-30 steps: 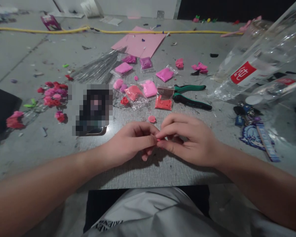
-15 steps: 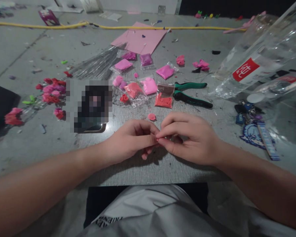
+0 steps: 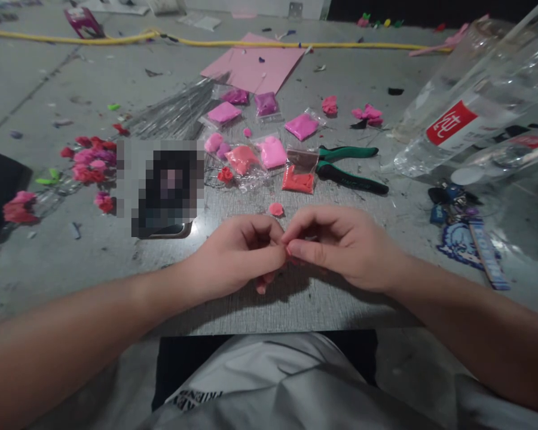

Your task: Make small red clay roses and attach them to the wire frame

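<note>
Close to the table's near edge, my left hand (image 3: pixel 246 254) and my right hand (image 3: pixel 341 245) meet at the fingertips. Both pinch a small piece of red-pink clay (image 3: pixel 289 252), most of which the fingers hide. Just beyond them a flat coral clay disc (image 3: pixel 276 209) lies on the grey table (image 3: pixel 233 316). Past the disc sit a zip bag of orange-red clay (image 3: pixel 298 179), a bag of coral clay (image 3: pixel 242 159) and a bag of pink clay (image 3: pixel 271 152). A small red clay rose (image 3: pixel 225 174) rests left of these bags.
Green-handled pliers (image 3: pixel 354 170) lie right of the bags. Clear bottles (image 3: pixel 452 122) and a keychain (image 3: pixel 461 242) occupy the right side. Leftward are a phone (image 3: pixel 170 191), clay flowers (image 3: pixel 92 161) and thin wires (image 3: pixel 174 113). Pink paper (image 3: pixel 251 63) and a yellow cable (image 3: pixel 296 44) lie farther back.
My right fingers have shifted on the clay piece, the thumb now lying higher across it and the other fingers more curled. The left hand stays nearly the same. The view has tilted slightly.
</note>
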Demonstrator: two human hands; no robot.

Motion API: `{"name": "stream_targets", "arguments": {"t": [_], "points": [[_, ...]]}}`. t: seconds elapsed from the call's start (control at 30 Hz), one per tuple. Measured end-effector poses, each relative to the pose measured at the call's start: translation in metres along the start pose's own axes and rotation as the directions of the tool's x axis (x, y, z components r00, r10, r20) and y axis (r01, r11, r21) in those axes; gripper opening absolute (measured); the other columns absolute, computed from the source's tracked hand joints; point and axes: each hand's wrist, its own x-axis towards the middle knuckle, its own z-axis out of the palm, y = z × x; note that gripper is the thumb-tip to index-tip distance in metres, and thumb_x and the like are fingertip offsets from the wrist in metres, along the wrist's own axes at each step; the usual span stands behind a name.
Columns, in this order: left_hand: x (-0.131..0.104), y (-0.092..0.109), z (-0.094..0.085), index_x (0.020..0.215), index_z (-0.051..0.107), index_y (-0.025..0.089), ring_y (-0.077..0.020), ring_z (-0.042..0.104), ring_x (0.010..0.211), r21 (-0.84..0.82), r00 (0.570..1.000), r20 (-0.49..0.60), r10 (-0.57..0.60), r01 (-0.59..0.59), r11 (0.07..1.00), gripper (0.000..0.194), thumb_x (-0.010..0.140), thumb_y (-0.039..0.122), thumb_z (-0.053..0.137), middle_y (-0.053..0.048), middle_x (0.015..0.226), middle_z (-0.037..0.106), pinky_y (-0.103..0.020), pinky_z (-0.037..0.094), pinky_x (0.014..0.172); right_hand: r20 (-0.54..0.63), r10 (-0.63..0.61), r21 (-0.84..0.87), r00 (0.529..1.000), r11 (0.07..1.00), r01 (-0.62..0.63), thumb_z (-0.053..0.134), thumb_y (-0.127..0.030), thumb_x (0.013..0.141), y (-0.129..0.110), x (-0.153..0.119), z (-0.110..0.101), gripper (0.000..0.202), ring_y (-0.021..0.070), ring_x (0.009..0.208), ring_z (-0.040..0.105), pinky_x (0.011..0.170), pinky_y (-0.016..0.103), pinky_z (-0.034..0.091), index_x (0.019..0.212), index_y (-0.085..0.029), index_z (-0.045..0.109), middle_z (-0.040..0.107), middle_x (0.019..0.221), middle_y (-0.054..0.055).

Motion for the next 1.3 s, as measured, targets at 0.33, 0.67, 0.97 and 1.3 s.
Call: {"name": "stream_targets", "arguments": {"t": [0.33,0.67,0.97,1.3], "points": [[0.001,-0.001,-0.015,0.093,0.07,0.016,-0.0112,0.058,0.066,0.715,0.897,0.125,0.424,-0.377,0.588,0.008,0.091,0.021,0.065,-0.002,0.079,0.066,-0.023,0.047,0.061,0.078,0.081,0.39,0.994,0.915,-0.106,0.08,-0.038,0.09,0.012,0.008,-0.013,0.025,0.008,0.058,0.054,0.048,0.018,0.038,0.089,-0.017,0.066,0.06,0.069,-0.003],[0.006,-0.011,-0.023,0.118,0.075,0.016,-0.02,0.065,0.095,0.843,0.855,0.417,0.308,-0.491,0.222,0.027,0.102,0.025,0.056,-0.012,0.113,0.063,-0.035,0.054,0.087,0.059,-0.032,0.347,0.998,0.938,0.009,0.079,-0.038,0.091,0.005,0.009,-0.018,0.027,0.0062,0.052,0.041,0.048,0.02,0.03,0.085,-0.016,0.065,0.051,0.06,-0.007],[0.006,-0.021,-0.021,0.134,0.07,0.024,-0.0193,0.065,0.098,0.845,0.817,0.392,0.424,-0.501,0.185,0.036,0.101,0.021,0.058,-0.012,0.12,0.056,-0.033,0.056,0.085,0.037,-0.052,0.276,0.998,0.96,0.04,0.08,-0.042,0.09,0.005,0.01,-0.019,0.03,0.0062,0.052,0.042,0.049,0.02,0.031,0.086,-0.016,0.065,0.052,0.059,-0.007],[0.006,-0.014,-0.016,0.105,0.079,0.022,-0.016,0.066,0.092,0.812,0.86,0.362,0.36,-0.48,0.331,0.023,0.099,0.014,0.058,-0.005,0.103,0.067,-0.028,0.054,0.081,0.024,-0.073,0.268,0.997,0.961,0.064,0.075,-0.046,0.093,0.003,0.007,-0.019,0.031,0.0075,0.053,0.041,0.051,0.023,0.031,0.085,-0.017,0.066,0.049,0.059,-0.007]]}}
